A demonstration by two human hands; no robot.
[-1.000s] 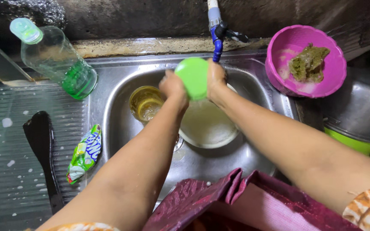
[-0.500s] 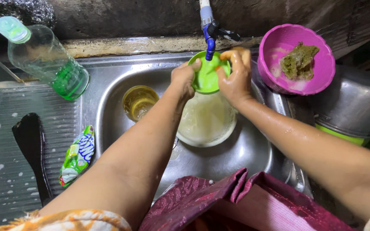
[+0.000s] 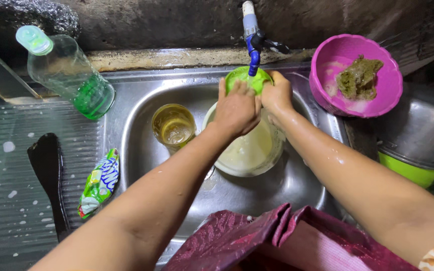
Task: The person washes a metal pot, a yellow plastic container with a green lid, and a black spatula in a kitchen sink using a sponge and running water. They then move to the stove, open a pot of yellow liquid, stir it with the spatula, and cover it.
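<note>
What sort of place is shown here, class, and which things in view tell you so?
Most likely a home kitchen's dishwashing spot. A steel sink sits under a blue tap, both hands hold a green bowl beneath it, and a pink bowl holds a soapy scrub pad.

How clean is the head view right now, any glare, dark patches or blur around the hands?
Head view: sharp on the left hand and right hand gripping the small green plastic bowl under the blue tap; soft glare on the stainless steel sink rim; the rear wall and right corner fall into deep shadow; mild wide-angle bending at the edges.
</note>
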